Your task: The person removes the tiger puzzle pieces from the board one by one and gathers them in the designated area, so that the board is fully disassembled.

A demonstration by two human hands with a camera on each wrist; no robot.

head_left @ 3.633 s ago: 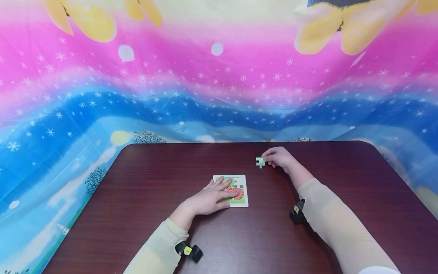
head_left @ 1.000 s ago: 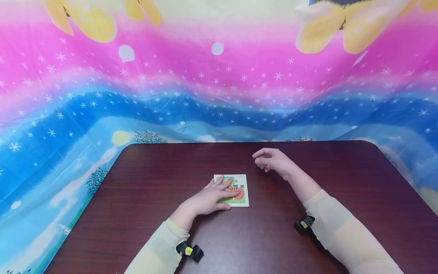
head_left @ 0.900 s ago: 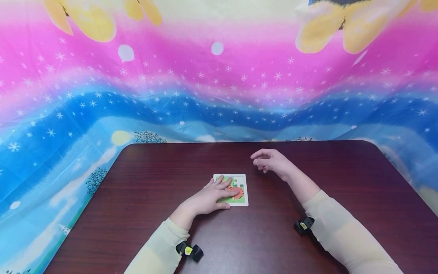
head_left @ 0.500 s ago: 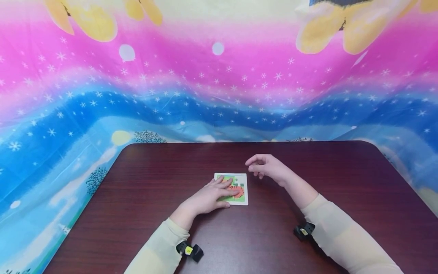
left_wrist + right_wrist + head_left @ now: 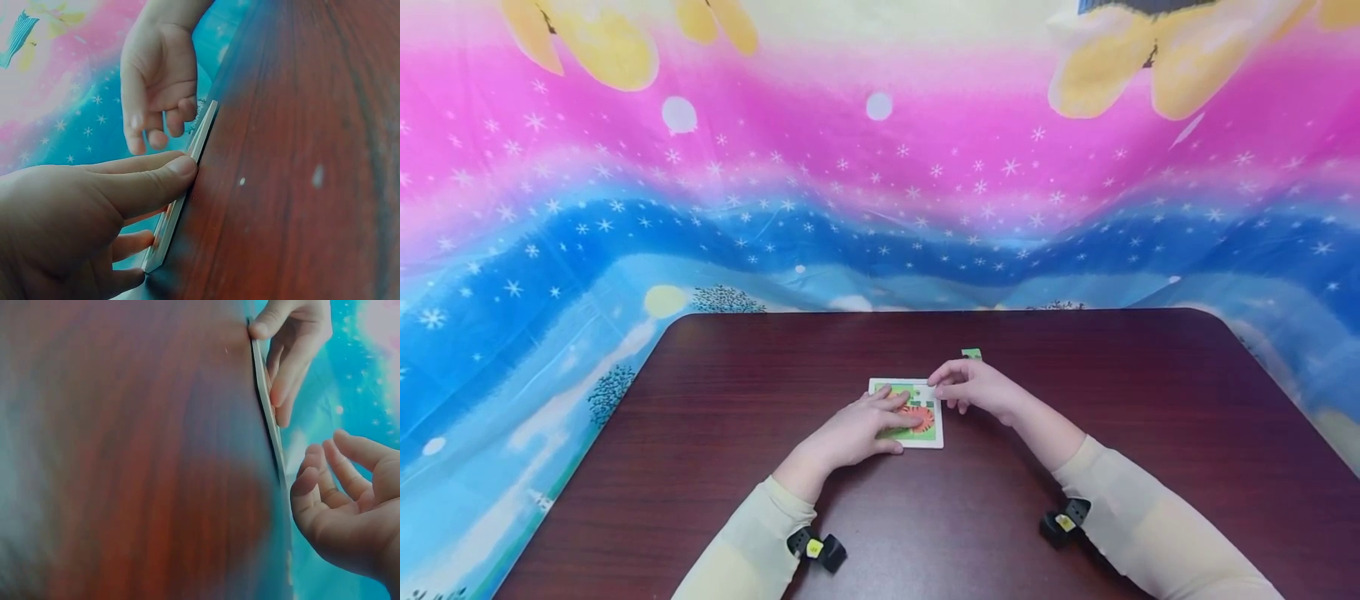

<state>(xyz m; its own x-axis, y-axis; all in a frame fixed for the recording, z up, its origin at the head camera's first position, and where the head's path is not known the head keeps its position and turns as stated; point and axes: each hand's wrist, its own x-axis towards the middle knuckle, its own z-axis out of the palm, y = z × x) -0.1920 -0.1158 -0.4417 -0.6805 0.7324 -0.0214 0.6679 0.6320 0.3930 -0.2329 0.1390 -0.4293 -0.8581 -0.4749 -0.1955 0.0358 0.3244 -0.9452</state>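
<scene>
A square jigsaw puzzle board (image 5: 940,425) with a white rim and an orange striped animal picture lies on the table in the head view. Its far right corner shows a white unfilled patch. My left hand (image 5: 857,431) rests on the board's left part with spread fingers, and the thumb touches the near edge. My right hand (image 5: 981,390) hovers at the far right corner, fingers loosely bent; both wrist views show nothing held in it. A green puzzle piece (image 5: 972,353) lies on the table just behind the right hand, partly hidden by it.
The dark red-brown wooden table (image 5: 737,375) has rounded far corners. Behind it hangs a colourful cloth (image 5: 880,192) with snowflakes. Black wrist devices (image 5: 820,550) sit on both sleeves.
My right hand has come from the puzzle piece leftward and nearer, to the board's corner. The piece, covered a second ago, shows again on the table. My left hand has stayed in place.
</scene>
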